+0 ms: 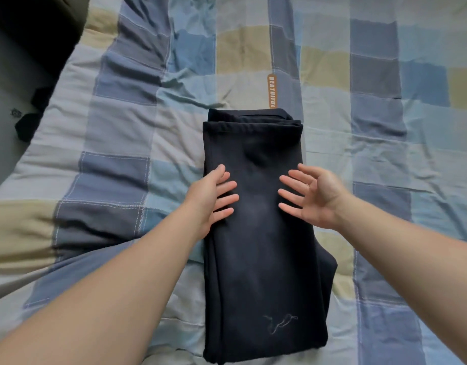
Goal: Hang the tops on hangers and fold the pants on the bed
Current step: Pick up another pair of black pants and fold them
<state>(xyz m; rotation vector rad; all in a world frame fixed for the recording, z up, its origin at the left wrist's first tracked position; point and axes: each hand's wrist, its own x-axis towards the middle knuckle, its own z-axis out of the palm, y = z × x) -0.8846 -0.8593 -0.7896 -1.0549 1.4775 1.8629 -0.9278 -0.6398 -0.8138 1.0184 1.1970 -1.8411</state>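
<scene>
One pair of pants [256,233], two hands, one checked quilt [108,133], one brown label [272,90]: that's the count. The pants lie folded lengthwise on the quilt as a long dark strip running straight away from the person.

The left hand [211,198] sits on the pants' left edge about halfway along, fingers straight and spread flat on the cloth, gripping nothing. The right hand [311,197] is at the pants' right edge, level with the left one. Its palm is turned up and inward with the fingers fanned out loose, and it holds nothing. Whether its fingertips touch the fabric is hard to tell.

The label pokes out from beyond the pants' far end, with its lower tip tucked behind them. Its lettering is partly readable, and the last letter is covered. Well to the left of the pants, past the quilt's edge, are a few dark shapes [29,122] too dim to identify. Both forearms are cut off by the frame on the near side of the pants.

The pants are black or very dark navy and smooth on top. Several layered edges are stacked at the far end. The cloth bulges out on the right side lower down, and a pale loose thread [279,322] curls near the near end.
</scene>
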